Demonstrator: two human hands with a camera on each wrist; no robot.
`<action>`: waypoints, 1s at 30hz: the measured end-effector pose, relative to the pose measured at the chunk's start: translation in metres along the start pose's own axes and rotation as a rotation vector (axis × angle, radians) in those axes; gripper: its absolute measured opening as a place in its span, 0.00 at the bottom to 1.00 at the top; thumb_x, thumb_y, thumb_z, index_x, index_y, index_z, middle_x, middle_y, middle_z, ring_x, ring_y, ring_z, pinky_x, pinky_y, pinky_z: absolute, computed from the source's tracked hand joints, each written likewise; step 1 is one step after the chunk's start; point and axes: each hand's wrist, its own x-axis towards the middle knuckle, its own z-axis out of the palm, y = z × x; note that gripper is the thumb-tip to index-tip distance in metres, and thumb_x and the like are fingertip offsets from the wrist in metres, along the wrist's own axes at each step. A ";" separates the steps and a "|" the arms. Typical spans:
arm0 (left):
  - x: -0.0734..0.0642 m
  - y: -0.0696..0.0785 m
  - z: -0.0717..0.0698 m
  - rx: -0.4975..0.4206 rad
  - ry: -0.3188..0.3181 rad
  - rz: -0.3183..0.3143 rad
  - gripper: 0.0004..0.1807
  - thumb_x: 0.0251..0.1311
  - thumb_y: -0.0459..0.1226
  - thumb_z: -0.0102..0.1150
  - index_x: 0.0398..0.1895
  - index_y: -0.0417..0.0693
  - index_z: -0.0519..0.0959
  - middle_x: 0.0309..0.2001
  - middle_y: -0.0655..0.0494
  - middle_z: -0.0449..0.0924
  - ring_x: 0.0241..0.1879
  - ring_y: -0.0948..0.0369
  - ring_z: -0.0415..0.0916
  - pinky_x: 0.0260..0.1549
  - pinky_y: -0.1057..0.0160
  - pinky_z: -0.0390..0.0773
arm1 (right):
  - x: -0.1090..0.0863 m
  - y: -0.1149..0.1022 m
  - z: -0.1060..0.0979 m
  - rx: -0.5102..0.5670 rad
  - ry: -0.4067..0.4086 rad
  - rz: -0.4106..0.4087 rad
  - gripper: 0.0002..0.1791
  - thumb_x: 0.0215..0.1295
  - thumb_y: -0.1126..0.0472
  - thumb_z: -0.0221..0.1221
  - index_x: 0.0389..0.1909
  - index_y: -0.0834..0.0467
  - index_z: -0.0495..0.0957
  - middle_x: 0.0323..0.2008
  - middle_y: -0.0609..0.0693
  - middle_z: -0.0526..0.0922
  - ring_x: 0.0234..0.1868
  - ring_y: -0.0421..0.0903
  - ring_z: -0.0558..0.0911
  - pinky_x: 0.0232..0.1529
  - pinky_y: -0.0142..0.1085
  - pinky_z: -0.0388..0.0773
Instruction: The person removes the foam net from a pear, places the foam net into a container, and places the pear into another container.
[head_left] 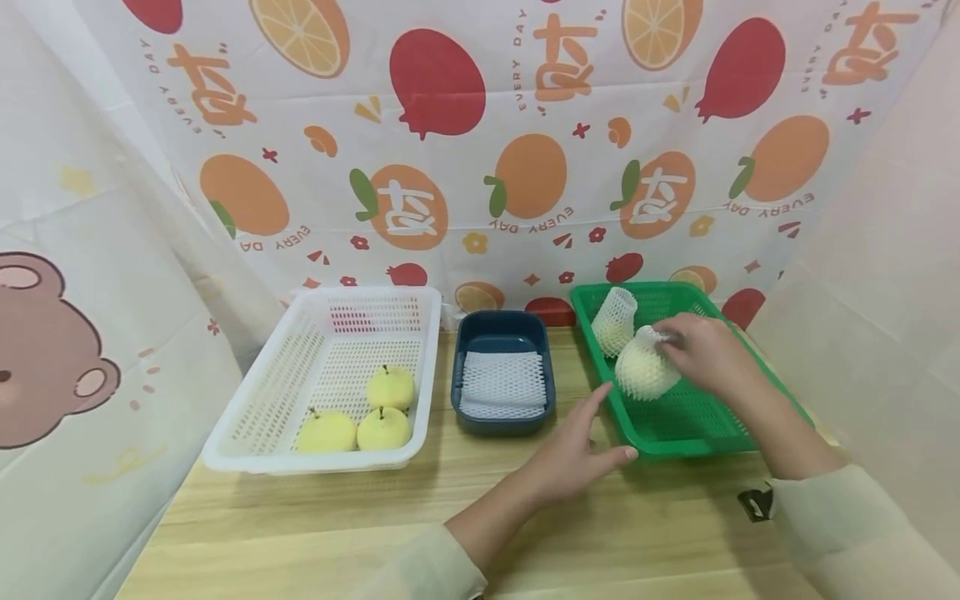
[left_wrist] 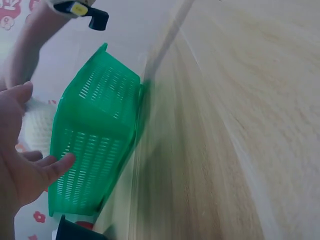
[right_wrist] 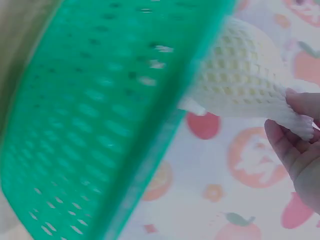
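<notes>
My right hand [head_left: 708, 350] pinches the gathered top of a white foam net sleeve around a pale yellow pear [head_left: 647, 367], held over the green basket [head_left: 675, 446]. In the right wrist view the netted pear [right_wrist: 240, 70] shows beyond the basket's rim, its sleeve end between thumb and fingers. A second netted pear [head_left: 615, 323] leans in the basket's back left corner. My left hand [head_left: 566, 458], fingers spread and holding nothing, is beside the basket's near left corner; the left wrist view shows the same hand [left_wrist: 25, 155] in front of the basket's side.
A white basket [head_left: 247, 461] on the left holds three yellow pears [head_left: 384, 429]. Between the baskets stands a dark blue tray [head_left: 504, 427] with flat white foam nets [head_left: 502, 383]. A small black item [head_left: 756, 504] lies by the right sleeve. A fruit-print cloth hangs behind the wooden table [head_left: 300, 533].
</notes>
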 end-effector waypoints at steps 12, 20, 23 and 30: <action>0.004 0.006 0.005 -0.220 0.188 -0.009 0.60 0.48 0.51 0.76 0.75 0.79 0.41 0.73 0.67 0.54 0.66 0.64 0.61 0.55 0.60 0.76 | -0.026 -0.055 -0.013 0.079 0.084 -0.283 0.14 0.48 0.70 0.73 0.38 0.61 0.86 0.34 0.50 0.87 0.34 0.45 0.85 0.33 0.39 0.85; 0.001 0.010 0.000 -0.241 0.264 0.029 0.55 0.45 0.49 0.78 0.73 0.76 0.52 0.68 0.70 0.61 0.60 0.66 0.67 0.56 0.65 0.75 | -0.036 -0.080 -0.009 0.171 0.033 -0.264 0.16 0.49 0.69 0.73 0.41 0.57 0.86 0.38 0.46 0.87 0.37 0.40 0.84 0.38 0.36 0.85; -0.002 0.008 -0.001 -0.252 0.264 0.057 0.49 0.44 0.45 0.79 0.69 0.74 0.60 0.63 0.69 0.65 0.58 0.67 0.69 0.53 0.67 0.76 | -0.038 -0.085 -0.007 0.199 0.025 -0.250 0.16 0.50 0.70 0.72 0.42 0.56 0.86 0.38 0.44 0.86 0.37 0.38 0.82 0.36 0.32 0.84; -0.013 -0.004 -0.008 -0.214 0.260 0.083 0.40 0.45 0.43 0.78 0.62 0.69 0.69 0.56 0.68 0.71 0.54 0.67 0.71 0.50 0.67 0.77 | -0.039 -0.094 0.006 0.235 -0.034 -0.190 0.18 0.56 0.63 0.71 0.48 0.52 0.84 0.42 0.41 0.85 0.41 0.38 0.81 0.40 0.36 0.83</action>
